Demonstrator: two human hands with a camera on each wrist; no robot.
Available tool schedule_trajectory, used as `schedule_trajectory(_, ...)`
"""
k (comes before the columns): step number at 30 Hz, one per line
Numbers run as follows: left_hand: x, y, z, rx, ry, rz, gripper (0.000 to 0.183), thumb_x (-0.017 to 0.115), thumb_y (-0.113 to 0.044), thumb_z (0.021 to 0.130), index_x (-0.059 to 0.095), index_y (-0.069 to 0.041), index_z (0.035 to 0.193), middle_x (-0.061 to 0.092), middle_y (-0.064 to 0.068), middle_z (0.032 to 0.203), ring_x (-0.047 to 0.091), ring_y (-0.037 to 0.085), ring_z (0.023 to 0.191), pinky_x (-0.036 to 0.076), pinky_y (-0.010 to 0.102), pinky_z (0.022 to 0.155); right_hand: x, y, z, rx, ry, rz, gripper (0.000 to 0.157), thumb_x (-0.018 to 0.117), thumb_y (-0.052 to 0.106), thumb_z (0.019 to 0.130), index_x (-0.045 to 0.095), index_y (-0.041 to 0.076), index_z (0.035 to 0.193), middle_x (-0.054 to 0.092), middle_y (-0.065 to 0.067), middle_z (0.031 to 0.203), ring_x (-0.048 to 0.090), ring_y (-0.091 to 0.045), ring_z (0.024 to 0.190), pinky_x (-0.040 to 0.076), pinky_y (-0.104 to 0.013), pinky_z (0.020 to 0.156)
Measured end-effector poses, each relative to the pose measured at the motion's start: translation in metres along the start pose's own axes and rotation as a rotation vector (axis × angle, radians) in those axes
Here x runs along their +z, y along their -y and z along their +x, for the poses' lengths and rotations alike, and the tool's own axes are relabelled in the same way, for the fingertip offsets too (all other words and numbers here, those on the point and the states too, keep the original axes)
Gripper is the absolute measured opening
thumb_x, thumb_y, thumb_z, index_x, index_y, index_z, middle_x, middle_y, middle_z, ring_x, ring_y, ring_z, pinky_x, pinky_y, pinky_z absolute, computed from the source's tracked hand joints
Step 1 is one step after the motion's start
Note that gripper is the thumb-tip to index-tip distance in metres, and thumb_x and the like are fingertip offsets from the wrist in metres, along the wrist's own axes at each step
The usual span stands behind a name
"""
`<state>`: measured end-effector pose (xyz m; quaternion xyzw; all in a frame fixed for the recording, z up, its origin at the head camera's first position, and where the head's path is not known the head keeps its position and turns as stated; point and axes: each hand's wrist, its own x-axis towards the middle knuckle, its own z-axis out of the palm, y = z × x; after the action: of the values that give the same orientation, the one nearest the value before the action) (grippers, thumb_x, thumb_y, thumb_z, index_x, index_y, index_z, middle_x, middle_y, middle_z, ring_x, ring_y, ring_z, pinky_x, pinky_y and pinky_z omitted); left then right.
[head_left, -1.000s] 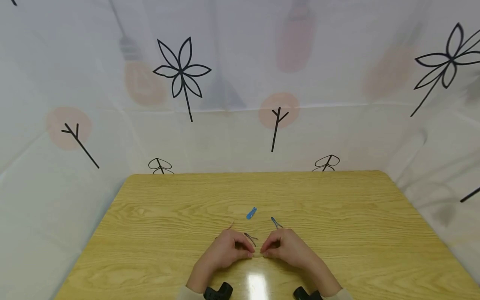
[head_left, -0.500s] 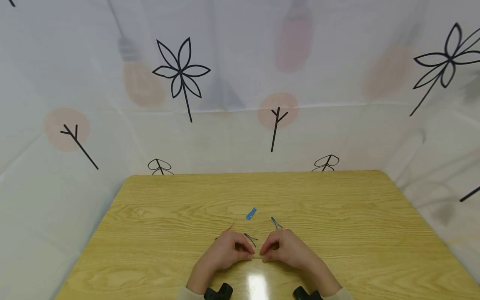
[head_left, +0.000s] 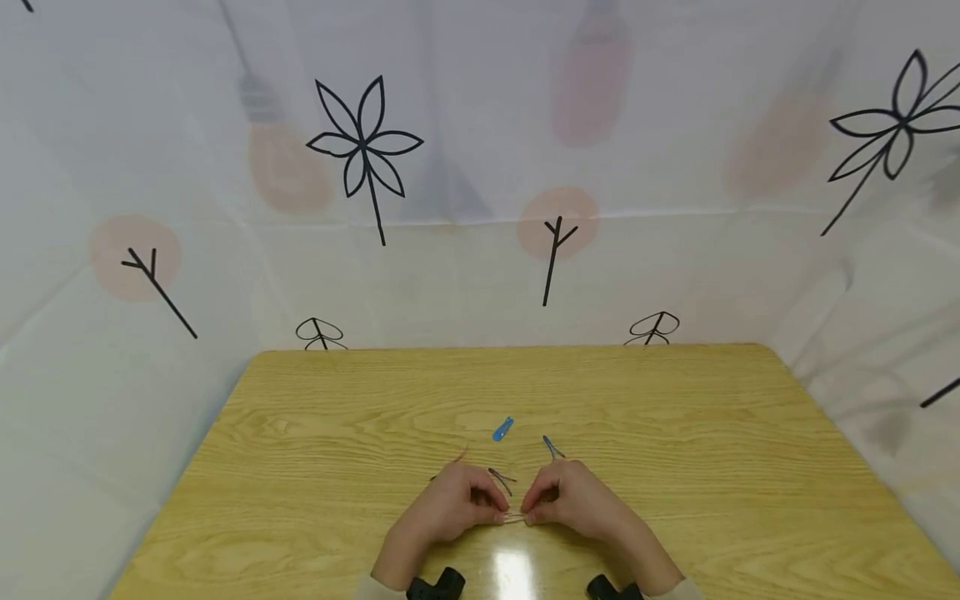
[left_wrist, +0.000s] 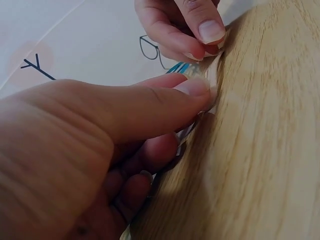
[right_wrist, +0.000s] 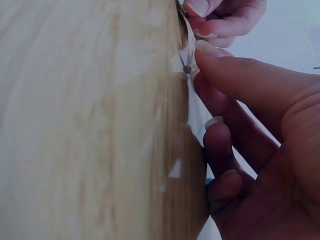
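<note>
Low over the wooden table, my left hand (head_left: pixel 456 502) and right hand (head_left: pixel 576 500) face each other. Thumb and fingertips of each pinch an end of a thin, pale hair clip (head_left: pixel 513 517). In the head view its middle shows as fine lines between the hands; the wrist views show a narrow, pale strip (left_wrist: pixel 214 75), its ends covered by the fingers. Just beyond the hands lies a dark V-shaped clip (head_left: pixel 501 480). A blue V-shaped clip (head_left: pixel 552 447) lies past my right hand, partly hidden by it.
A closed blue hair clip (head_left: pixel 503 428) lies farther back on the table (head_left: pixel 337 417). Past my left hand a thin orange-brown piece (head_left: pixel 461 453) is partly covered. A white patterned cloth (head_left: pixel 465 275) hangs behind the table's back edge and along both sides.
Between the fingers, the pale clip showed as one narrow band; now separate thin lines show there. Both hands have stayed nearly in place.
</note>
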<state>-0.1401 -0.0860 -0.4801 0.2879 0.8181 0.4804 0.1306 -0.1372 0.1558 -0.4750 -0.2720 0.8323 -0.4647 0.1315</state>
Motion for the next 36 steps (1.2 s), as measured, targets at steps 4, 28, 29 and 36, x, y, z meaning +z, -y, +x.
schedule_trajectory(4,0.0,0.001,0.0,0.011,-0.013,-0.032,0.009,0.083,-0.009,0.081,0.078,-0.014,0.085,0.069,-0.012,0.083,0.059,0.0,0.074,0.049,0.021,0.067,-0.001,-0.001,-0.001,0.009,-0.003,0.034,0.006,0.083,0.017,0.082,0.078,0.018,0.085,0.071,0.008,0.084,0.063,-0.007,0.08,0.049,-0.025,0.072)
schedule_trajectory(28,-0.002,0.002,0.007,-0.002,-0.393,-0.048,0.012,0.075,-0.008,0.089,0.076,-0.009,0.1,0.073,0.0,0.097,0.065,0.015,0.09,0.051,0.027,0.076,0.004,0.001,0.008,0.097,-0.221,0.047,0.019,0.077,0.01,0.088,0.074,0.008,0.106,0.072,0.0,0.098,0.065,-0.013,0.087,0.052,-0.027,0.077)
schedule_trajectory(29,-0.002,0.001,0.007,-0.005,-0.399,-0.048,0.013,0.075,-0.007,0.088,0.076,-0.009,0.101,0.073,0.001,0.098,0.066,0.016,0.091,0.051,0.027,0.076,0.005,0.002,0.008,0.097,-0.222,0.048,0.02,0.077,0.01,0.088,0.074,0.007,0.107,0.072,-0.001,0.099,0.065,-0.013,0.087,0.052,-0.027,0.077)
schedule_trajectory(36,0.001,0.004,0.006,-0.047,-0.377,-0.06,0.016,0.075,-0.007,0.089,0.075,-0.008,0.105,0.073,0.003,0.103,0.067,0.016,0.092,0.052,0.028,0.078,0.01,0.004,0.009,0.094,-0.24,0.063,0.022,0.076,0.007,0.087,0.073,0.006,0.109,0.071,-0.004,0.101,0.064,-0.013,0.088,0.052,-0.027,0.078)
